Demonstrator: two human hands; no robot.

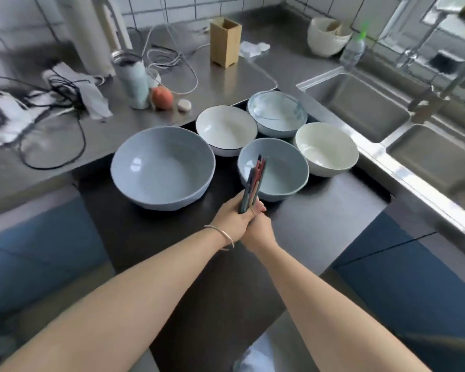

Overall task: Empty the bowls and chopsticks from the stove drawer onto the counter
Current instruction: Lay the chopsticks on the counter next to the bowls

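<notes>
Both hands meet at picture centre, wrapped together round a bundle of chopsticks [254, 183]. The left hand [232, 217], bangle [222, 234] on its wrist, grips the lower ends; the right hand [258, 232] presses in just beside it at 5 o'clock, fingers closed on the same bundle. The sticks, dark blue and reddish, tilt up toward 12 o'clock, their tips over the small blue bowl [274, 170].

Five bowls sit on the dark stove surface [134, 237]. The large blue bowl [163, 167] is at 9 o'clock from the small one. A white bowl with a dark rim [226, 130] lies at 11 o'clock, a glass bowl [277, 112] at 12 o'clock, and a cream bowl [326, 149] at 2 o'clock, touching or nearly so.

On the steel counter [220, 76] beyond: a wooden holder [226, 45], a pale tumbler [134, 81], a peach [162, 98], tangled cables [51, 98]. The sink [360, 103] sits at 2 o'clock.
</notes>
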